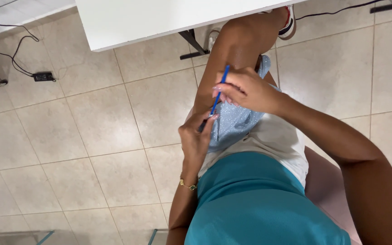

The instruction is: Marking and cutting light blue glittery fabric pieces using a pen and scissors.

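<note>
Blue stick, thin and straight, probably a crochet hook or fine brush handle; its tip was hidden, so the kind could not be settled. Judged very light and rigid, smooth-surfaced and likely to slip or roll between fingertips. Best taken at mid-shaft in a pencil pinch, which is how it was held.

Right hand: fingers closed together on the upper half of the stick, thumb side toward the camera. The stick's top end stood clear above the knuckles; the lower end ran down and left toward the other hand.

Left hand: fingers curled shut on the edge of the fabric, with the stick's lower end meeting it at the fingertips. Whether this hand also pinched the stick itself could not be told.

Fabric: pale blue, sparkly, soft and limp. Judged light, with no stiffness of its own, so it needs a pinch at the working edge with the rest left supported. It lay draped over the lap, between the two hands and partly under the right one, and touched both.

Stick and fabric were held over the thigh, not on the desk. The desk's near edge lay well above the hands. Tiled floor lay to the left.
</note>
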